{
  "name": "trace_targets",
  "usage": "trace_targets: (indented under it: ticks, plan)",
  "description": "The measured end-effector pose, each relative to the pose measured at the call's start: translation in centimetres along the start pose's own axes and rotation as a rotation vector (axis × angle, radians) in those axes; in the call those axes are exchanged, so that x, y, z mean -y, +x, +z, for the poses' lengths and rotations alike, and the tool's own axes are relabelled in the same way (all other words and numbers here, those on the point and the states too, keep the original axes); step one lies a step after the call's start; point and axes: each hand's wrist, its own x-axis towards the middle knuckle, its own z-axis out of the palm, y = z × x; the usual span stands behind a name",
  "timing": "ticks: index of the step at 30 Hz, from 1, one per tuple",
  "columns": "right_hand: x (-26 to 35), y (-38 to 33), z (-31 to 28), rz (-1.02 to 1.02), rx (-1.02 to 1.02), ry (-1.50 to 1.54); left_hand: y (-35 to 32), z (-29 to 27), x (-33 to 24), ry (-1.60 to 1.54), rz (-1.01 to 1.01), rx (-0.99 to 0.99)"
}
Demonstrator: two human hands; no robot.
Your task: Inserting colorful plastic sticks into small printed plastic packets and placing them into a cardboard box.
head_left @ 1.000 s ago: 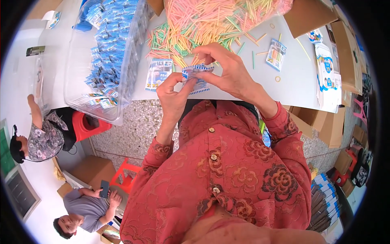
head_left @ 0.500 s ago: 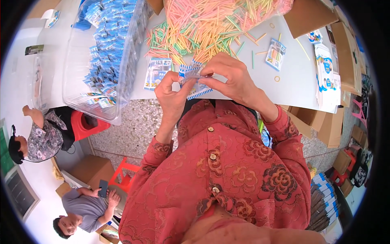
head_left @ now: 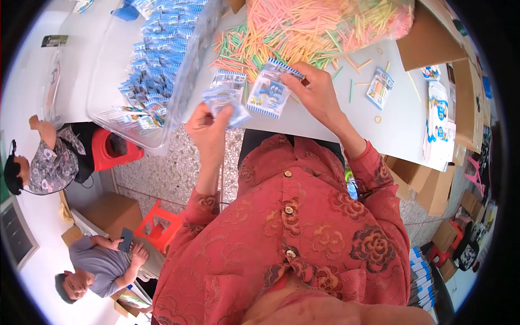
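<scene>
My left hand (head_left: 210,129) pinches a small blue-and-white plastic packet (head_left: 225,104) just past the table's near edge; it is blurred, and whether it is one packet or more I cannot tell. Between the thumb and fingers of my right hand (head_left: 315,91), a flat, clear-fronted packet (head_left: 269,92) with blue striped ends is gripped by its upper right corner. Partly behind both lies another packet (head_left: 230,80) on the table. Just beyond, thin pastel sticks (head_left: 281,51) in pink, orange, yellow and green form a loose heap.
A clear plastic bin (head_left: 162,142) full of blue packets stands at left. A large bag of sticks (head_left: 346,24) lies at the back. To the right are a stick-filled packet (head_left: 380,88), white packaging (head_left: 437,122) and cardboard boxes (head_left: 430,43). A person (head_left: 103,260) holds a phone at lower left.
My hands have moved apart, the left one drawing left with its packet. The right hand now holds a separate packet flat. The whole view has shifted slightly.
</scene>
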Motion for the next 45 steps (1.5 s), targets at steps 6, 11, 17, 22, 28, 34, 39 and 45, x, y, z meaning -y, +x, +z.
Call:
trace_targets:
  ticks: [6, 11, 17, 22, 28, 34, 39, 45]
  plan:
    - [-1.7, 3.0, 6.0, -0.109, 0.092, -0.093, 0.2, -1.8, -1.5, -0.003, 0.159, -0.027]
    - [-0.4, 4.1, 6.6, -0.438, -0.148, -0.238, 0.0, -0.5, -1.7, 0.057, 0.147, 0.03]
    - [4.0, 2.5, 0.8, -0.332, 0.323, 0.051, -0.2, 0.4, 0.1, 0.066, 0.135, 0.185]
    - [4.4, 1.0, -1.7, -0.277, 0.453, 0.1, -1.2, 2.5, 0.3, 0.057, 0.097, 0.274]
    - [3.3, -1.6, -3.0, -0.182, 0.431, 0.057, -1.8, 3.9, 0.6, 0.106, 0.165, 0.369]
    - [2.3, -4.1, -3.7, -0.152, 0.312, 0.047, -2.8, 5.4, -0.5, 0.3, 0.189, 0.506]
    - [1.8, -5.3, -3.7, -0.239, 0.206, -0.05, -3.6, 6.0, -0.1, 0.365, 0.111, 0.5]
    - [1.7, -5.4, -3.6, -0.27, 0.091, 0.014, -3.4, 6.7, 1.0, 0.292, 0.056, 0.44]
